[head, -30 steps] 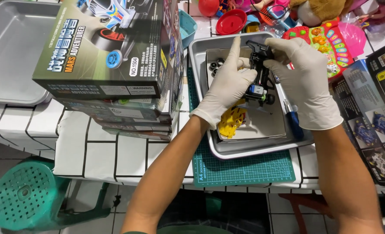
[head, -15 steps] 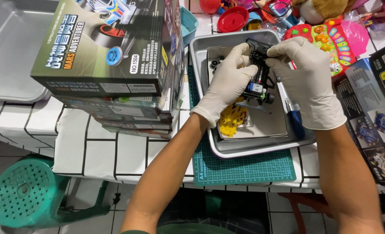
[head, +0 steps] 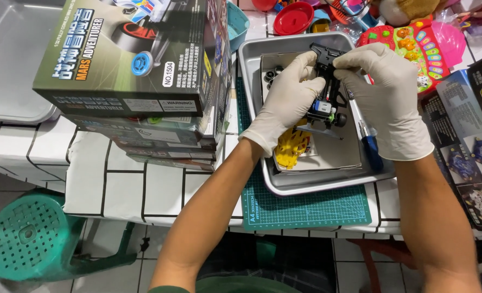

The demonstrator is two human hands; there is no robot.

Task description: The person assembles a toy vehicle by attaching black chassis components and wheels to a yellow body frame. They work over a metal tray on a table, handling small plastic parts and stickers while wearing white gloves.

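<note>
Over tray (head: 252,65), both hands' grip on chassis (head: 328,87)

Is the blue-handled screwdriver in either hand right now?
No, the blue-handled screwdriver lies in the metal tray; both gloved hands grip the black toy chassis.

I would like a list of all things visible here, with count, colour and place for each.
toy chassis: 1, black, held over the tray
tray: 1, silver, on the mat
yellow part: 1, in the tray
screwdriver: 1, blue handle, tray's right side
mat: 1, green, under the tray
boxes: a stack, dark green, left of the tray
stool: 1, green, on the floor, lower left
left hand: white glove, on the chassis
right hand: white glove, on the chassis
</note>
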